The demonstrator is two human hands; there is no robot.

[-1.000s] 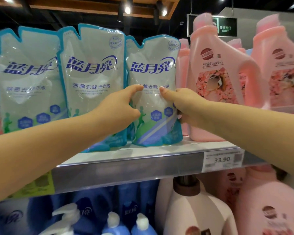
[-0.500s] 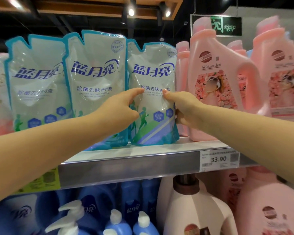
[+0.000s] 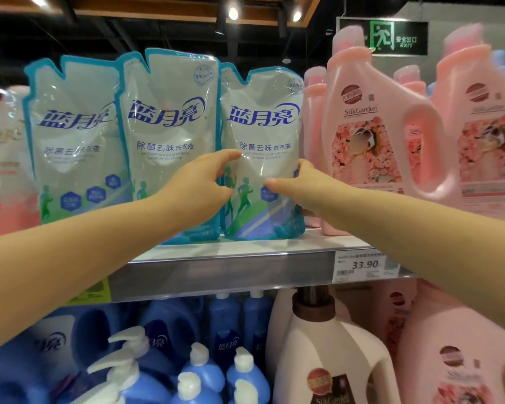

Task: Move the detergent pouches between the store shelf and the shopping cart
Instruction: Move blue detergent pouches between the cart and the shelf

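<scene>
The rightmost pouch (image 3: 263, 126) stands upright on the shelf (image 3: 231, 266), long axis vertical, its base on the shelf board and its spout corner up. It lies straight ahead of both hands and between them. The left hand (image 3: 199, 188) is at its left edge with the thumb laid across the front film. The right hand (image 3: 306, 191) wraps the right edge, thumb on the front and fingers curled round the side. The left fingers are hidden behind the hand, so they probably reach in between this pouch and the middle pouch (image 3: 169, 126), though that cannot be confirmed. Both hands are equally near, so the pouch looks ready to be drawn straight back off the shelf.

The shelf holds 3 pouches in a row; the left pouch (image 3: 70, 135) and the middle one overlap slightly. Pink bottles (image 3: 370, 126) stand just beside the gripped pouch on its right. The shopping cart is not in view.
</scene>
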